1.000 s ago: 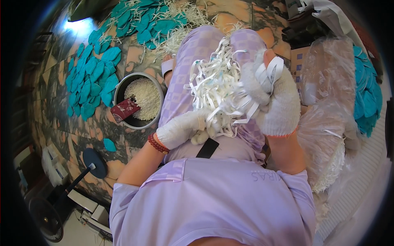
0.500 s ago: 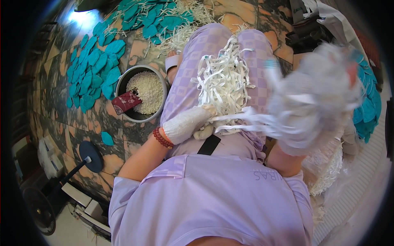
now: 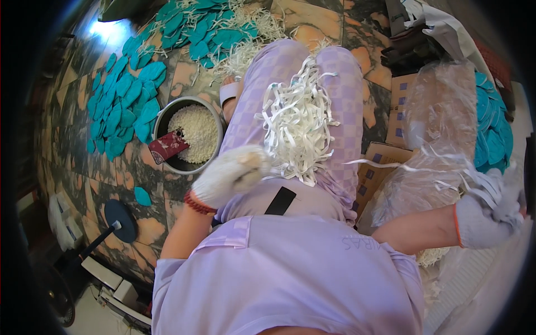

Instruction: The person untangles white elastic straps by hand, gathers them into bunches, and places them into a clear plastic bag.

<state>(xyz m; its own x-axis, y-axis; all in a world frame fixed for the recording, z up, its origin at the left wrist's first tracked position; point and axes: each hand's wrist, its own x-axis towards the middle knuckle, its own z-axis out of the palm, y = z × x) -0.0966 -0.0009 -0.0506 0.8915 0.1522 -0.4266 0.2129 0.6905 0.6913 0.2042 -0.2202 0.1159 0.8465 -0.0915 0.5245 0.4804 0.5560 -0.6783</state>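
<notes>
Both my hands wear white knitted gloves. My left hand is curled closed above my left thigh, beside the tangled heap of white flat straps on my lap. Whether anything sits inside its fingers is hidden. Far to the right, my right hand is closed around a bunch of white straps; one long strap trails back from it toward my lap. Clear plastic bagging and a stack of teal leaf-shaped pieces lie just beyond this hand.
A metal pot of small white pellets stands left of my legs, with a dark red patterned card in it. Teal pieces and shredded white strips cover the floor ahead. A cardboard box is right of my thigh; a fan stands lower left.
My right hand has swung down to the right, pulling straps away from the lap heap. My left hand has lifted slightly and moved left, off the straps it touched.
</notes>
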